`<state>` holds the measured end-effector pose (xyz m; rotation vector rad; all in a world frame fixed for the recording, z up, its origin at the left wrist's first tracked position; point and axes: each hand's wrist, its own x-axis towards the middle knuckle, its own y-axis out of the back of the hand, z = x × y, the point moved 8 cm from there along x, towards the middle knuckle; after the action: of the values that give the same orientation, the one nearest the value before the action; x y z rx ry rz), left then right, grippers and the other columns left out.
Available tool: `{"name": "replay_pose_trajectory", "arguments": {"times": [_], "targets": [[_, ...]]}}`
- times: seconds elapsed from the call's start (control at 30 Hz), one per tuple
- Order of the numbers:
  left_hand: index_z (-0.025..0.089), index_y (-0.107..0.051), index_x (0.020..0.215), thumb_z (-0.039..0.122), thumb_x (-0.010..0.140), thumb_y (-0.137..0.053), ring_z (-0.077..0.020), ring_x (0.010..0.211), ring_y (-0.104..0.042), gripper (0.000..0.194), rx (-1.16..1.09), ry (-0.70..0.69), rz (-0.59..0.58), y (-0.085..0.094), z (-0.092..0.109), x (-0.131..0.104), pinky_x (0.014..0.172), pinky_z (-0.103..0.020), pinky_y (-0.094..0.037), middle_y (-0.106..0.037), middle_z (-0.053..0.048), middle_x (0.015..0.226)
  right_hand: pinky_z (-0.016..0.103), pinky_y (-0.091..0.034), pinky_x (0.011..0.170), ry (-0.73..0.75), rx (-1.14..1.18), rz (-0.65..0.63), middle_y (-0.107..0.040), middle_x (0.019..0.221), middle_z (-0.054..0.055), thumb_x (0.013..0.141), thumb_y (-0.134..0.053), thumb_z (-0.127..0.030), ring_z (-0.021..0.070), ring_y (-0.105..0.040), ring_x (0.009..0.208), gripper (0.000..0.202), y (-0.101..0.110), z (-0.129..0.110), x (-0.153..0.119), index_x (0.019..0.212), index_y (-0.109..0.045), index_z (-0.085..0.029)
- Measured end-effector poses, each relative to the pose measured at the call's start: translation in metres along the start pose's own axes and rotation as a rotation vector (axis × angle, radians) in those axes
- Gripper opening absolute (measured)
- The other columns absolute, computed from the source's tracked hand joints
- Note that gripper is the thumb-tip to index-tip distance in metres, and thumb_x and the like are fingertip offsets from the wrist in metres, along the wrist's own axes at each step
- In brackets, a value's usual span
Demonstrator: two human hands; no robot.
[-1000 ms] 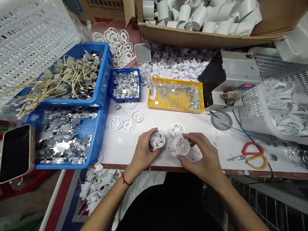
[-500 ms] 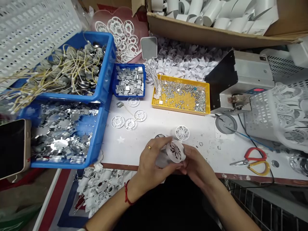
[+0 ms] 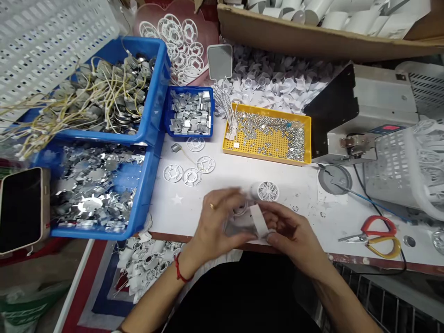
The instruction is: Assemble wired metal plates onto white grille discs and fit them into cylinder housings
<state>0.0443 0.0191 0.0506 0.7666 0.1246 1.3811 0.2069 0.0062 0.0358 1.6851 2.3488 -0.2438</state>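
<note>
Both hands hold a short cylindrical plastic housing between them, low over the white tabletop [image 3: 183, 217]. It shows a white band [image 3: 258, 222] at its right end and a greyish, see-through-looking part [image 3: 239, 225] to the left. My left hand [image 3: 217, 222] curls round the grey part, fingers above and thumb below, slightly blurred. With bent fingers and thumb, my right hand [image 3: 293, 233] grips the white band's edge. Just beyond the fingers lies a white flower-patterned grille disc [image 3: 268, 191]. Fingers hide much of the housing's inside.
Left stand blue bins of wired motors [image 3: 104, 92] and metal plates [image 3: 93, 185]. Several white spoked rings [image 3: 192, 176] lie nearby. A yellow tray [image 3: 267, 159] of screws, a grey machine [image 3: 378, 111] and red-yellow pliers [image 3: 376, 236] occupy the back and right.
The housing has turned: its flower-patterned face, visible before, is now out of sight and the white band shows edge-on. My hands have spread slightly apart. The camera view has shifted a little.
</note>
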Motion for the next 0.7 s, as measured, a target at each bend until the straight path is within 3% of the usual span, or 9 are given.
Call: {"name": "replay_pose_trajectory", "arguments": {"times": [0.07, 0.17, 0.23, 0.37, 0.53, 0.7], "targets": [[0.023, -0.045, 0.134, 0.048, 0.067, -0.08, -0.0307, 0.12, -0.052, 0.08, 0.032, 0.148, -0.07, -0.008, -0.027, -0.002, 0.097, -0.046, -0.045, -0.055, -0.012, 0.132, 0.035, -0.055, 0.077, 0.091, -0.2, 0.13, -0.066, 0.098, 0.005, 0.078, -0.074, -0.036, 0.0183, -0.062, 0.081, 0.05, 0.013, -0.011, -0.002, 0.125, -0.06, -0.027], [0.022, -0.056, 0.12, 0.038, 0.069, -0.079, -0.027, 0.108, -0.059, 0.058, 0.037, 0.218, -0.134, -0.023, -0.046, -0.006, 0.095, -0.044, -0.043, -0.066, -0.006, 0.114, 0.037, -0.054, 0.077, 0.25, -0.506, 0.229, -0.065, 0.108, 0.006, 0.076, -0.075, -0.033, 0.0213, -0.061, 0.089, 0.05, 0.018, -0.03, -0.003, 0.123, -0.06, -0.029], [0.023, -0.061, 0.111, 0.033, 0.07, -0.078, -0.0242, 0.099, -0.061, 0.046, 0.003, 0.241, -0.075, -0.025, -0.048, -0.008, 0.092, -0.042, -0.043, -0.069, -0.004, 0.105, 0.04, -0.053, 0.079, 0.359, -0.663, 0.234, -0.066, 0.108, 0.007, 0.076, -0.074, -0.033, 0.0246, -0.061, 0.095, 0.049, 0.011, -0.04, 0.0, 0.123, -0.059, -0.029], [0.023, -0.062, 0.109, 0.031, 0.068, -0.077, -0.0229, 0.095, -0.062, 0.044, -0.019, 0.278, 0.05, -0.024, -0.047, -0.012, 0.091, -0.041, -0.042, -0.069, -0.003, 0.101, 0.044, -0.047, 0.083, 0.511, -0.918, 0.262, -0.067, 0.106, 0.008, 0.079, -0.072, -0.038, 0.0282, -0.061, 0.099, 0.046, -0.009, -0.048, 0.01, 0.122, -0.057, -0.027], [0.023, -0.063, 0.108, 0.026, 0.071, -0.069, -0.0221, 0.092, -0.06, 0.038, 0.04, 0.321, 0.063, -0.027, -0.049, -0.014, 0.093, -0.041, -0.04, -0.067, -0.002, 0.095, 0.041, -0.039, 0.081, 0.541, -1.17, 0.188, -0.067, 0.103, 0.008, 0.082, -0.067, -0.041, 0.0285, -0.058, 0.099, 0.041, -0.032, -0.039, 0.027, 0.118, -0.058, -0.022], [0.022, -0.063, 0.107, 0.024, 0.066, -0.07, -0.0232, 0.094, -0.059, 0.042, 0.034, 0.323, 0.088, -0.027, -0.049, -0.015, 0.092, -0.041, -0.041, -0.067, -0.002, 0.095, 0.04, -0.037, 0.081, 0.53, -1.213, 0.161, -0.067, 0.105, 0.009, 0.085, -0.064, -0.041, 0.028, -0.057, 0.1, 0.04, -0.035, -0.038, 0.032, 0.119, -0.056, -0.021]]}}
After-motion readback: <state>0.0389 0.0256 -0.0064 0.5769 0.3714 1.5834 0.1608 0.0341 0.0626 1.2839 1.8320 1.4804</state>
